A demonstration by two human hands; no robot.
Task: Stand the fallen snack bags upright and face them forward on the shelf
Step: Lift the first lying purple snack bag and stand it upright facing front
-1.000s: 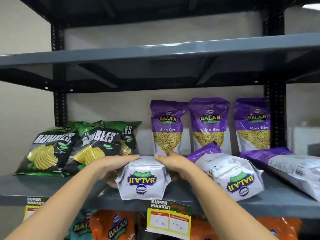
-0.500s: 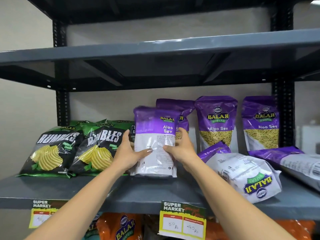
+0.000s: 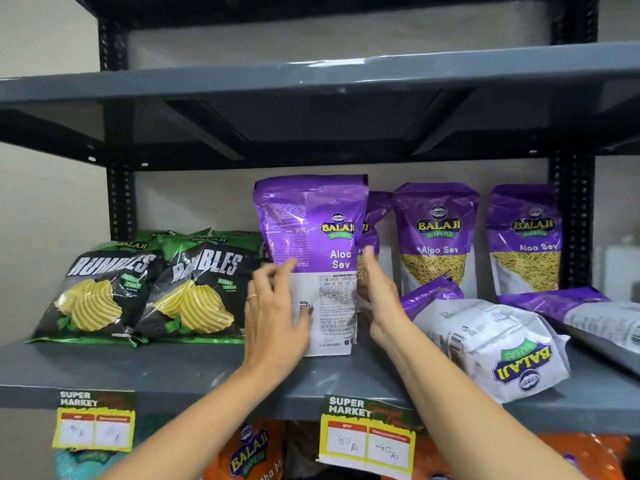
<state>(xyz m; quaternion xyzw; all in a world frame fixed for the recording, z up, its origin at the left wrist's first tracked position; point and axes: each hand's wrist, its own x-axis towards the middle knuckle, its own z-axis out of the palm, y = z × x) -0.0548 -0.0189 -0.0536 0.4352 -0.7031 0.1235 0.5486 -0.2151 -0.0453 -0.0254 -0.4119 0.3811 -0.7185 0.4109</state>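
A purple and white Aloo Sev bag [image 3: 318, 237] stands upright in the middle of the grey shelf [image 3: 173, 368], its printed back panel turned mostly toward me. My left hand [image 3: 273, 317] grips its left side and is blurred. My right hand [image 3: 377, 299] presses on its right edge. A second Aloo Sev bag [image 3: 491, 341] lies fallen just to the right, bottom end toward me. A third fallen bag [image 3: 595, 317] lies at the far right, partly cut off. Two upright bags [image 3: 436, 237] [image 3: 524, 237] face forward at the back; another [image 3: 375, 220] is mostly hidden.
Two green and black Rumbles chip bags [image 3: 100, 289] [image 3: 201, 289] lean at the left of the shelf. The upper shelf [image 3: 311, 77] hangs close above the bags. Yellow price labels [image 3: 367, 438] [image 3: 93, 420] hang on the front edge. Orange bags [image 3: 249, 452] sit on the shelf below.
The bag went from lying bottom-forward at the shelf's front edge to standing upright. Both hands lifted it, set it down, and are now turning it.
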